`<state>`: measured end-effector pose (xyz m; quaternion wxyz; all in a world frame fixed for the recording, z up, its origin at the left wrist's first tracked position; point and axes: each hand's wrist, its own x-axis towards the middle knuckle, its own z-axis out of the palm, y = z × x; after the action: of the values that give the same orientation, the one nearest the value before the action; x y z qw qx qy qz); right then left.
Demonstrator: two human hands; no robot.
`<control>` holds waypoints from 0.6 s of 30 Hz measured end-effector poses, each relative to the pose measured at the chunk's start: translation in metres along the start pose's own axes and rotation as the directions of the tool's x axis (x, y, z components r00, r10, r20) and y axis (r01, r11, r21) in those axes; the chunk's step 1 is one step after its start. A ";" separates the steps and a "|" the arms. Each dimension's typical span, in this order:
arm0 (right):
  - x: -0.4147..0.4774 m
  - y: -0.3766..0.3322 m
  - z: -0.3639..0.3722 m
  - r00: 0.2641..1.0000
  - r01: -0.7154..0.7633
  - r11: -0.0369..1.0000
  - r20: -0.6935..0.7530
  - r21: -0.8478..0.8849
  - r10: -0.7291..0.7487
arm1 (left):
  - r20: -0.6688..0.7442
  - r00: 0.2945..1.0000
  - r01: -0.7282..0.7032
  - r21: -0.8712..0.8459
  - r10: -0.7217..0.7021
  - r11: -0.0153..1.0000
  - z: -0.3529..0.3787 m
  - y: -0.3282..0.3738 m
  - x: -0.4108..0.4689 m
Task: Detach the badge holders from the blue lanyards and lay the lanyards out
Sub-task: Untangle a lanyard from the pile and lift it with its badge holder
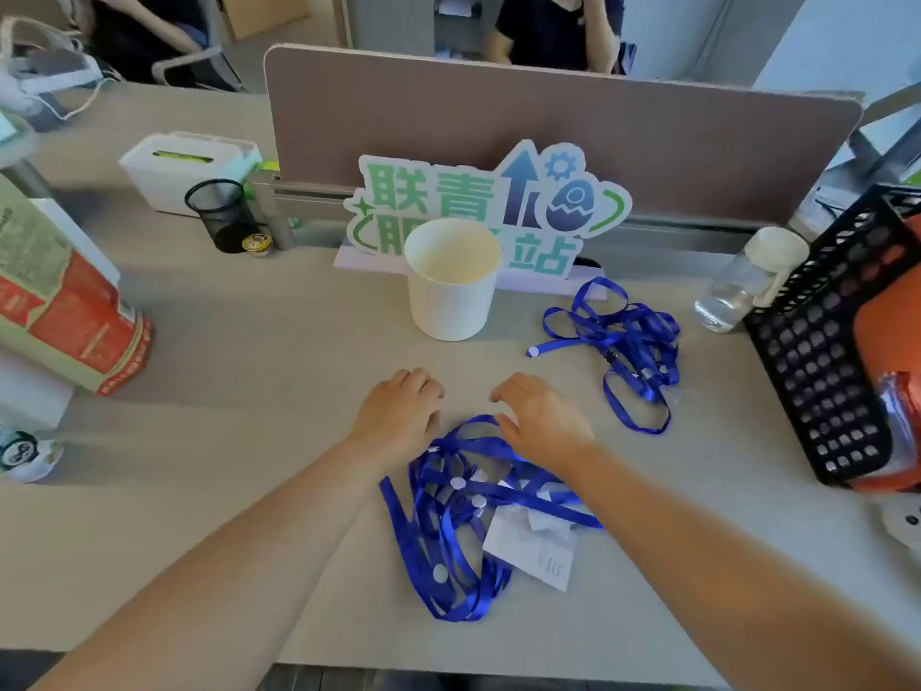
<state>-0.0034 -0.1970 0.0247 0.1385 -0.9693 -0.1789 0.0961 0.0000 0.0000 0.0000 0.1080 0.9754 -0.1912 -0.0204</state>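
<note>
Both hands lay palm down, fingers loosely spread, gripping nothing: the left hand (398,416) rested on the desk (239,391) beside the near tangle of blue lanyards (448,521), and the right hand (543,421) touched its far loop. A badge holder (536,553) lay in that tangle; a second lanyard pile (630,336) sat apart, near the white cup (451,291)

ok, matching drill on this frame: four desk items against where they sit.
1 cup
2 pen pot
3 bottle
4 badge holder

a beside the crate
b in front of the sign
c among the near lanyards
d by the left end of the divider

Pairs: 1-b, 2-d, 3-a, 4-c
</note>
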 end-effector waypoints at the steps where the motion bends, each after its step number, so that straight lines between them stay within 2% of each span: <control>1: -0.001 -0.001 0.005 0.999 -0.013 1.000 0.039 -0.011 0.014 | 0.031 0.999 -0.010 -0.005 0.010 1.000 0.005 0.001 -0.005; 4: -0.015 0.004 0.026 0.992 -0.011 0.999 0.122 -0.031 0.015 | 0.059 0.989 -0.132 -0.072 0.137 0.989 0.029 0.006 -0.022; 7: -0.031 0.011 0.046 0.984 0.003 0.999 0.179 -0.037 0.003 | 0.082 0.943 -0.319 -0.062 0.324 0.946 0.049 0.013 -0.034; 9: -0.042 0.015 0.054 0.981 -0.005 0.999 0.194 -0.033 0.011 | 0.119 0.912 -0.392 -0.016 0.391 0.920 0.057 0.017 -0.038; 12: -0.055 0.023 0.065 0.983 0.029 1.000 0.183 -0.010 -0.026 | 0.156 0.855 -0.499 -0.011 0.495 0.866 0.066 0.022 -0.040; 15: -0.064 0.028 0.074 0.977 0.121 0.992 0.181 -0.028 -0.114 | 0.124 0.798 -0.596 0.022 0.589 0.803 0.068 0.024 -0.039; 18: -0.065 0.031 0.078 0.984 0.119 0.991 0.139 -0.067 -0.109 | 0.145 0.742 -0.667 0.070 0.654 0.742 0.072 0.027 -0.040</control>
<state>-0.0716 -0.2313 -0.0495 0.0950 -0.9532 -0.2466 0.1466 -0.0526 -0.0238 -0.0649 0.0400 0.8460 -0.5312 -0.0235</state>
